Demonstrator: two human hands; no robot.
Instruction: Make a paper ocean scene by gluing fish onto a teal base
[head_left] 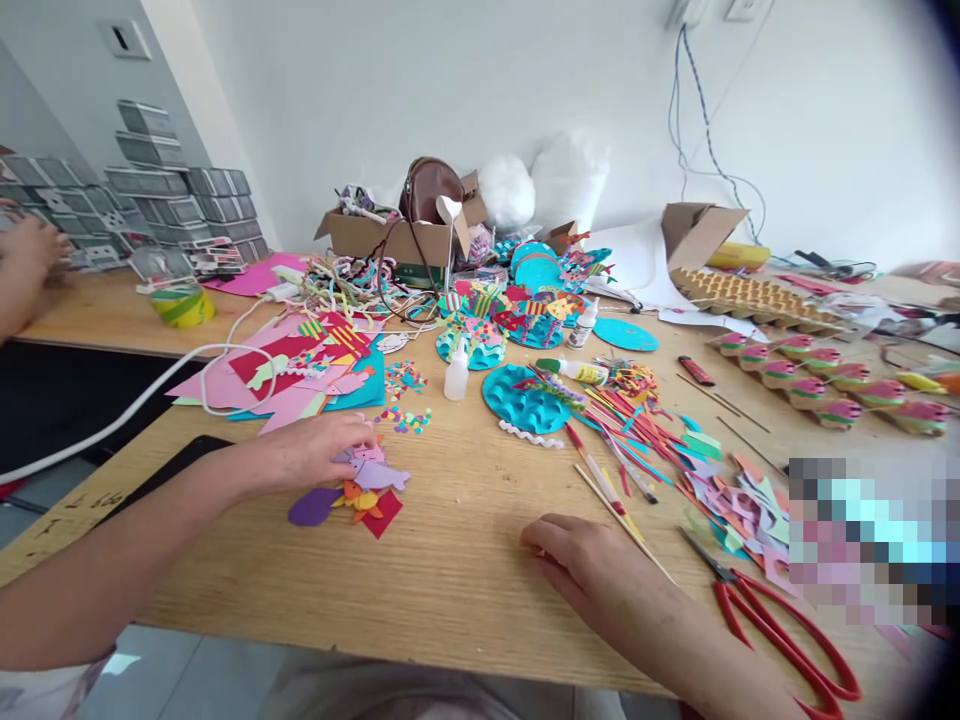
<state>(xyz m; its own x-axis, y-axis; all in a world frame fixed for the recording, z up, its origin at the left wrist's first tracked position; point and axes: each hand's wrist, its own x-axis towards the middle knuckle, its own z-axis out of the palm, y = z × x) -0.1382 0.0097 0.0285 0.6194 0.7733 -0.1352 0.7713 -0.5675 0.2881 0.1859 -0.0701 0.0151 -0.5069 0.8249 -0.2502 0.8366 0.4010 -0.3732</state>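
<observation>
My left hand point(322, 452) reaches over a small pile of paper cut-outs, its fingertips closed on or against the pink and lilac pieces. A lilac fish cut-out point(381, 476) lies just right of the fingers. Beneath are orange pieces point(360, 499), a red square point(383, 514) and a purple oval point(315, 507). My right hand point(566, 548) rests on the table with fingers curled under, its fingertips partly hidden; nothing shows in it. Red-handled scissors point(765, 610) lie beside the right forearm.
A glue bottle point(456, 372), a blue wavy disc point(525, 399) and paper strips point(630, 430) lie mid-table point(465, 600). Thin sticks point(626, 522) are near the right hand. Coloured sheets point(225, 365) and a white cable point(112, 432) are left. Another person's hand point(34, 245) is far left.
</observation>
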